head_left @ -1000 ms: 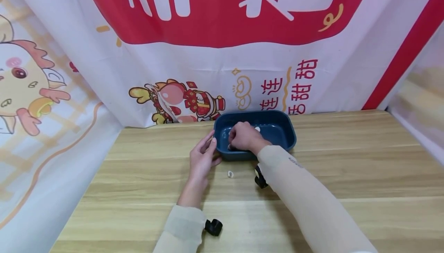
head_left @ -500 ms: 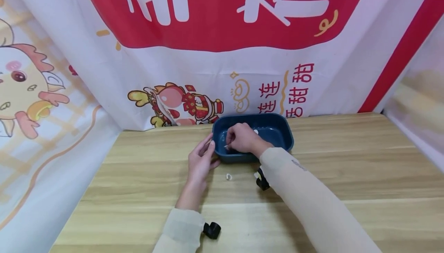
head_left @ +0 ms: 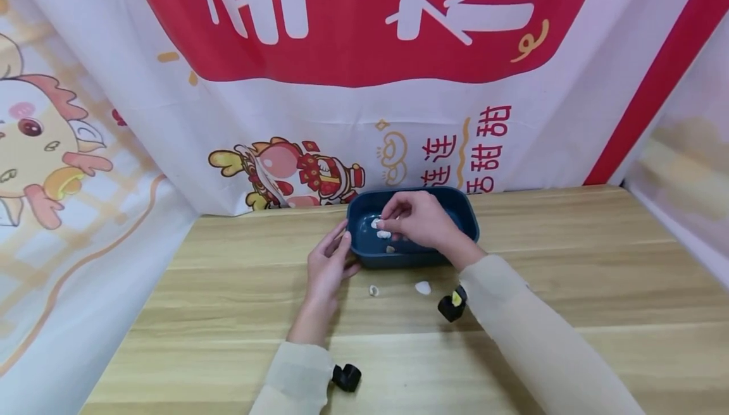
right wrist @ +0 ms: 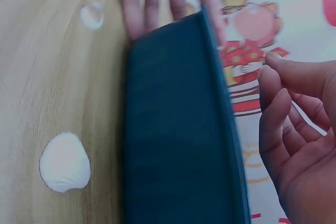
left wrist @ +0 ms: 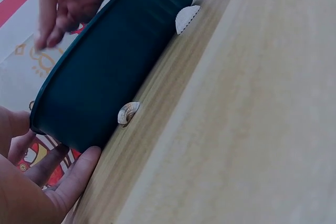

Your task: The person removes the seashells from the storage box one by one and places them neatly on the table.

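Note:
A dark blue basin (head_left: 471, 222) stands at the back of the table, against the printed cloth. My left hand (head_left: 329, 269) supports its left end, with extended fingers along the wall and thumb near the rim. Over the basin is my right hand (head_left: 418, 217), thumb and index fingertips together. White seashells (head_left: 384, 235) lie below those fingertips, one right at them; I cannot tell whether it is held. A brownish shell (head_left: 390, 249) lies near the front wall. On the table before the basin are a white fan-shaped shell (right wrist: 65, 162) and a small curled shell (left wrist: 128, 113).
Wooden table (head_left: 239, 314) surrounds the basin. White cloth with red lettering (head_left: 364, 23) hangs right behind it, with more printed cloth at both sides. Black camera mounts (head_left: 347, 377) sit on both sleeves (head_left: 541, 333).
My right hand has moved up and to the right from the basin's front left, and shells inside now show. The white fan-shaped shell has come out from behind the wrist. My left hand stays put.

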`<state>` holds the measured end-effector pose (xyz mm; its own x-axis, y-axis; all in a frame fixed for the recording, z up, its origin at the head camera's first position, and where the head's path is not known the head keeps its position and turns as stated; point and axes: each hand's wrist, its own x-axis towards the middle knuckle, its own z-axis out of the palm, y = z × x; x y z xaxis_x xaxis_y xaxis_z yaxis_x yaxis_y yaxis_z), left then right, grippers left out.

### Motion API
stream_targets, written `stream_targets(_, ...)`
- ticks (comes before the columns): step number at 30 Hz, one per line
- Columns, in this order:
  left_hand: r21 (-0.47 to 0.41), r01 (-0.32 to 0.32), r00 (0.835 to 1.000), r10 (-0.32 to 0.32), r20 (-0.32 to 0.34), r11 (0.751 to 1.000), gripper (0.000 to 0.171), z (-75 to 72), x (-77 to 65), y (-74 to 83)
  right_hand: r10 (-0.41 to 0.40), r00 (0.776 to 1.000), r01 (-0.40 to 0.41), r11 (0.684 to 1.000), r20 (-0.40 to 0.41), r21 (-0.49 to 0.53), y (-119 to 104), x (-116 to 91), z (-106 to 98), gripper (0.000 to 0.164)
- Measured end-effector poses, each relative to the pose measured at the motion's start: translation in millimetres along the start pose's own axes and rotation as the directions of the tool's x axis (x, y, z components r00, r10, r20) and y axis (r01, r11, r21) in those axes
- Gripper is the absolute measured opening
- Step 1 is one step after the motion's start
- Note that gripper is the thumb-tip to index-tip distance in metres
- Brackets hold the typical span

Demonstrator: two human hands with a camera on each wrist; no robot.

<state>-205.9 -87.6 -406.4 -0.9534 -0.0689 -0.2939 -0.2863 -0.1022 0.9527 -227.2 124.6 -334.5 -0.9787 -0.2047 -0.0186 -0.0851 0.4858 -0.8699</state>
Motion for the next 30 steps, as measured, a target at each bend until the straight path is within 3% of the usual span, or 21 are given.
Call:
stream_targets(6,0.012,0.020,1.000,-0.020,-0.021,1.000,0.034,0.9,-0.3,0.7,0.034,0.998,-0.031,0.997,-0.045,0.075,-3,-29,-8,0.015)
stream_targets(14,0.004,0.006,1.000,-0.006,-0.023,1.000,0.034,0.5,-0.2,1.6,0.052,0.997,-0.038,0.975,-0.059,0.218,5,-65,0,0.020)
stream_targets(20,0.013,0.001,1.000,0.000,-0.029,1.000,0.035,0.8,-0.9,1.4,0.120,0.992,-0.100,0.937,-0.040,0.336,15,-78,5,0.026)
stream_targets(30,0.002,-0.005,1.000,0.006,-0.030,1.000,0.033,1.4,1.1,-0.5,0.159,0.987,-0.159,0.902,0.035,0.400,32,-90,18,0.025)
